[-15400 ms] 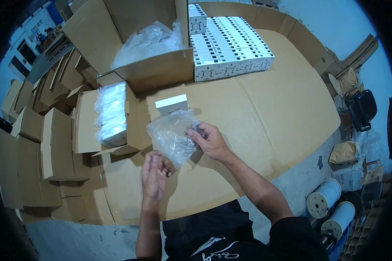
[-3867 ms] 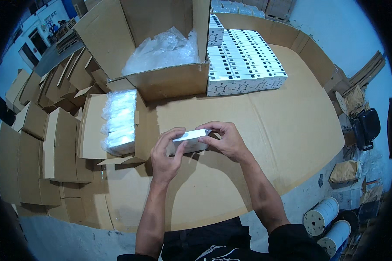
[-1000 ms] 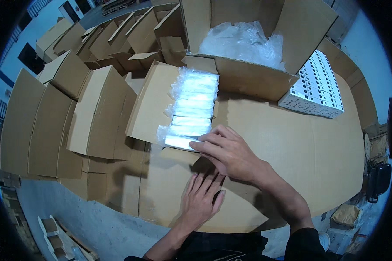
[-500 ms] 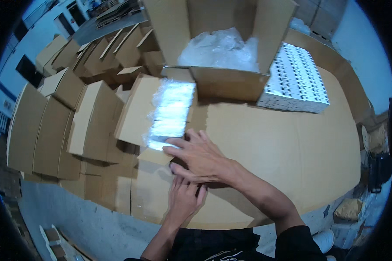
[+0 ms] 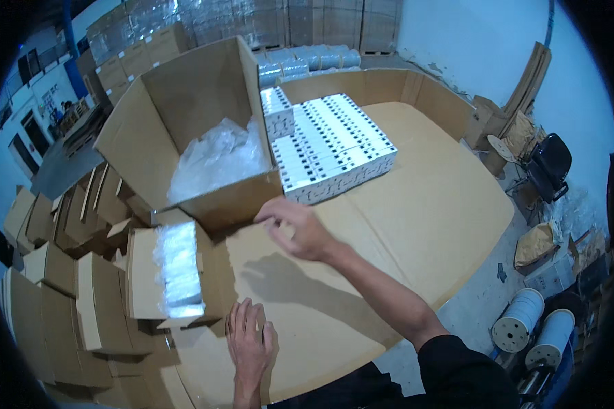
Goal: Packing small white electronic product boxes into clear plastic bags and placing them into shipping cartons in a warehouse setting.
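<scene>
The large open carton (image 5: 205, 143) of clear plastic bags (image 5: 215, 160) sits just beyond the right hand (image 5: 300, 228) — fingers loosely curled, holding nothing, near its front wall. The left hand (image 5: 249, 341) lies flat, fingers spread, on the cardboard tabletop (image 5: 402, 204) — a small box of wrapped packs (image 5: 177, 266) just beyond it.

The right hand (image 5: 300, 228) has been lifted from the wrapped packs (image 5: 179, 262) toward the open carton (image 5: 205, 129); the left hand (image 5: 250, 341) now lies flat on the tabletop (image 5: 402, 204).
</scene>
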A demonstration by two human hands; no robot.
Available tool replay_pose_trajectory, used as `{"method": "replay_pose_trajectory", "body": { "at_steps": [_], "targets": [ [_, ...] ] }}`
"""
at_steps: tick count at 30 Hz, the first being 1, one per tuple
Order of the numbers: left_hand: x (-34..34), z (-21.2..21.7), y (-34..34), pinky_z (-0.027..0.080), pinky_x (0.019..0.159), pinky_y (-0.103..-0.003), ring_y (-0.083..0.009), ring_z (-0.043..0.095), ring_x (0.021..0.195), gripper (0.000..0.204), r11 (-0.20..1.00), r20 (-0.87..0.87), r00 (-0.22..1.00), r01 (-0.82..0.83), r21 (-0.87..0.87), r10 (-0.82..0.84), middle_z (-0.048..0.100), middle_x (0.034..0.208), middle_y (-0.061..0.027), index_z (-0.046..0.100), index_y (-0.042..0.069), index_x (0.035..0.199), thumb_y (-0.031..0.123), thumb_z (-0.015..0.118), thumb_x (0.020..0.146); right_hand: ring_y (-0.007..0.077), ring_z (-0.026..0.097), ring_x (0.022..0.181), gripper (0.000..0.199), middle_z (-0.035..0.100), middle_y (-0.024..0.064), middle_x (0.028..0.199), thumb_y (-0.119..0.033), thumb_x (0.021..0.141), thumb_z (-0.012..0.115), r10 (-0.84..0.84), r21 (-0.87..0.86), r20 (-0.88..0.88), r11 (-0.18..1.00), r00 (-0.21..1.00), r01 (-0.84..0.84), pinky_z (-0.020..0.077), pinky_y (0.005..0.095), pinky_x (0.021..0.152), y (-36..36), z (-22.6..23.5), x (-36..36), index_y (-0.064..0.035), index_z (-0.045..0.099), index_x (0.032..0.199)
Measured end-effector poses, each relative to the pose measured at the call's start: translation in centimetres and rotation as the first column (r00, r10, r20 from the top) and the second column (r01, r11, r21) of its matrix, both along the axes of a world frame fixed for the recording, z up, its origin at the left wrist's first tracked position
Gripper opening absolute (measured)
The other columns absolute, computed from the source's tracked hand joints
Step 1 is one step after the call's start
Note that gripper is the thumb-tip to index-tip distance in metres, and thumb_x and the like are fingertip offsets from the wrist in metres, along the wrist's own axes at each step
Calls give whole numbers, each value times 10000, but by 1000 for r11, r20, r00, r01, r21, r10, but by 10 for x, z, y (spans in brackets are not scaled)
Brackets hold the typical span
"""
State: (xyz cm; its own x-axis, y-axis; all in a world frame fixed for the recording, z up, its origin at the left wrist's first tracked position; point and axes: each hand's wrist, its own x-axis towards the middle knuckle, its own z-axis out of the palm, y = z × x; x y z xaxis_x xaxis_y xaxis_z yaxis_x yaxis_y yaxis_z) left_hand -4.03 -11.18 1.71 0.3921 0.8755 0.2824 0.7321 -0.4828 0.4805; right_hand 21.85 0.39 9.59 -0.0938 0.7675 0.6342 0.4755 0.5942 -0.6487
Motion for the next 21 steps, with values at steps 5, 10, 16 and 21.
{"method": "replay_pose_trajectory", "body": {
  "at_steps": [5,10,16,21],
  "targets": [
    [11,2,11,341,1163,-527,-430,455,1361,418,999,45,999,30,32,-31,545,1405,-206,607,21,1269,113,676,867,240,683,820,332,683,136,1053,29,857,608,-407,199,-40,892,912,407,529,329,675,71,24,77,-25,652,1181],
    [19,1,22,347,1163,-527,-425,462,1359,418,998,44,998,54,25,-55,553,1395,-201,613,30,1262,127,683,862,352,622,1097,542,557,197,1253,12,844,629,-494,73,109,869,862,489,523,427,937,154,18,122,-75,531,1370],
    [22,-5,37,378,1127,-516,-404,485,1328,439,996,35,998,46,71,-49,563,1384,-171,632,59,1252,147,723,832,409,590,1160,646,509,224,1288,9,815,675,-537,53,259,838,803,543,535,462,967,198,14,121,-110,496,1424],
    [24,-4,42,371,1133,-516,-405,478,1334,431,997,43,998,41,64,-44,563,1385,-169,640,58,1247,143,715,832,436,613,1083,515,518,219,1237,41,805,671,-558,85,197,829,806,553,551,489,887,207,9,118,-83,515,1280]
  ]
}}
